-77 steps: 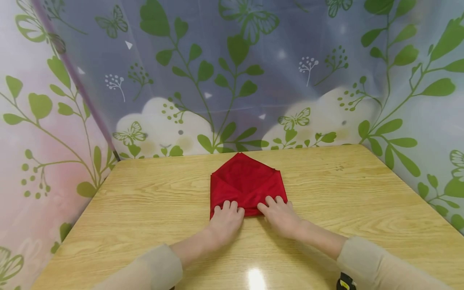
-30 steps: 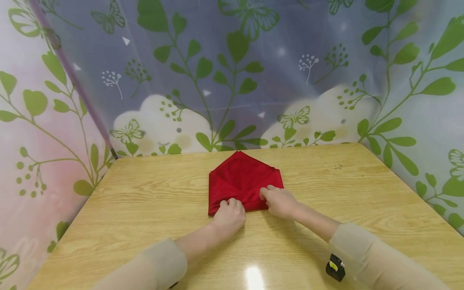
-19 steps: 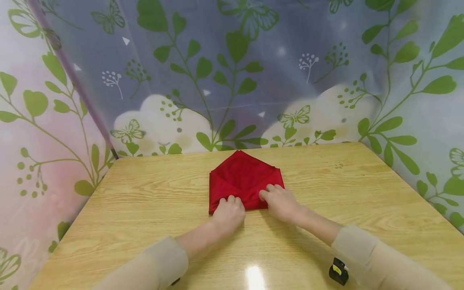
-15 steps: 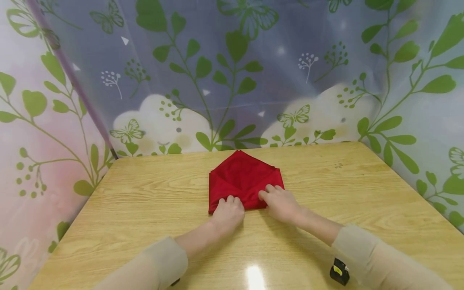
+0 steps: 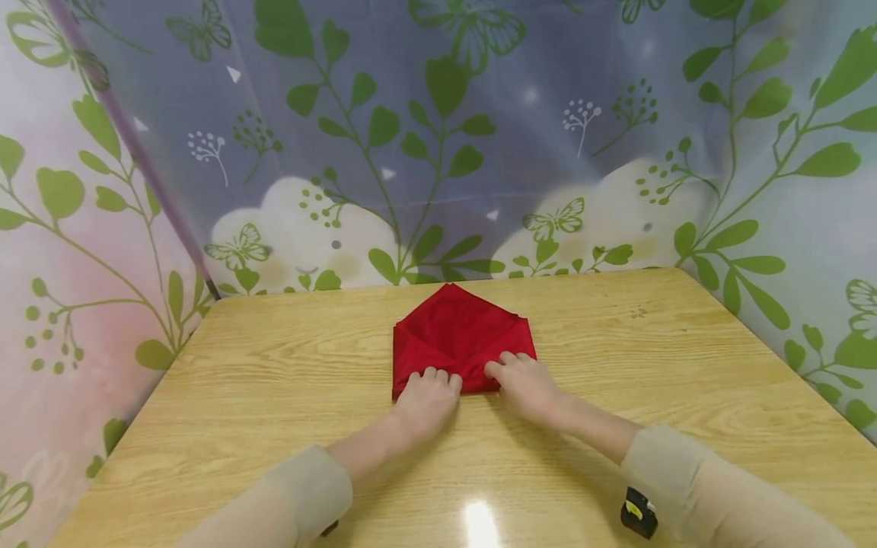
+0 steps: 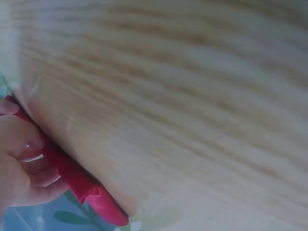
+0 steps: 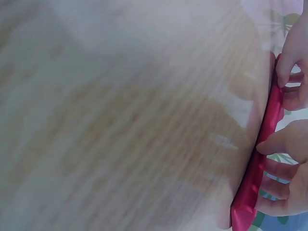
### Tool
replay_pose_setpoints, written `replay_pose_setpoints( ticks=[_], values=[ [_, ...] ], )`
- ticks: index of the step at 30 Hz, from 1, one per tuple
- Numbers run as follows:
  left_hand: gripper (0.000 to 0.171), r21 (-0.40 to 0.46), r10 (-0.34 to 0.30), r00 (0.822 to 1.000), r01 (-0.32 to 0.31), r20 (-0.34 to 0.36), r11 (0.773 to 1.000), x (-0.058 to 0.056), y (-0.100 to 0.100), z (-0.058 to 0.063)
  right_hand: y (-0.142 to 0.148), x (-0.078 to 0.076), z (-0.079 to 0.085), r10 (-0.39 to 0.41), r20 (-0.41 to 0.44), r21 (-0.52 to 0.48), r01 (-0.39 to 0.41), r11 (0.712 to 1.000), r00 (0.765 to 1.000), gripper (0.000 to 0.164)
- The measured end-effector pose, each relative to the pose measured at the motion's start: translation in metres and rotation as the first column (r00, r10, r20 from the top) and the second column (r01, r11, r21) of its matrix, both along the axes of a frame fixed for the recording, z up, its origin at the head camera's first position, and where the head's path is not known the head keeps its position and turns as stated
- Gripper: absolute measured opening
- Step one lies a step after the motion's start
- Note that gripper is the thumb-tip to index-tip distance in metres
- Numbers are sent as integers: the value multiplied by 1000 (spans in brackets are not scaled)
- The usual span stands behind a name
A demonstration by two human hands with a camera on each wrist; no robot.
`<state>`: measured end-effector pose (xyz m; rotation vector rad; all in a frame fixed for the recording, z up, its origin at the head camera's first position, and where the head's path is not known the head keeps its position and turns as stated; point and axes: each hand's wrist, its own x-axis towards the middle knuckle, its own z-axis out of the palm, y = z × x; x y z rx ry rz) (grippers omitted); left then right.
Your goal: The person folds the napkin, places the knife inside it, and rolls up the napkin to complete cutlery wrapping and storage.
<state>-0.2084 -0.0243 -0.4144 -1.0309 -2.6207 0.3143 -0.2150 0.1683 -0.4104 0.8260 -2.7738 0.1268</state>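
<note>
A red satin-like cloth (image 5: 462, 327), folded into a five-sided shape with its point away from me, lies on the wooden table. Its near edge is rolled into a thick strip, seen in the left wrist view as a red roll (image 6: 72, 173). My left hand (image 5: 428, 402) grips this roll left of centre, thumb on the near side and fingers bent over the top. To the right, my right hand (image 5: 526, 387) holds the same edge likewise. In the right wrist view the roll (image 7: 250, 187) runs between thumb and fingers of both hands.
The light wooden table (image 5: 288, 350) reaches back to a fabric backdrop (image 5: 548, 114) printed with leaves and butterflies. Similar fabric hangs at both sides. A black device with a yellow label (image 5: 639, 514) sits under the right sleeve.
The cloth's near edge has been rolled a little farther away from me. Both hands have moved slightly forward with it, their fingers shifting from lying spread on the cloth to bent around the roll.
</note>
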Motion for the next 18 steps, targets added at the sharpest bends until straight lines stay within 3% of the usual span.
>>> replay_pose_setpoints(
  ticks=[4,7,13,18],
  values=[
    [15,54,47,991,-54,122,997,0,0,6,2,-4,2,33,44,-28,-32,999,998,22],
    [14,60,81,982,-93,171,994,1,0,8,3,-5,4,48,65,-31,-46,998,997,22],
    [16,78,123,977,-138,174,987,2,2,7,3,-5,7,35,100,-30,-32,999,994,21],
    [22,48,127,983,-135,134,990,2,1,1,0,-2,8,-33,170,12,31,999,985,21]
  ],
)
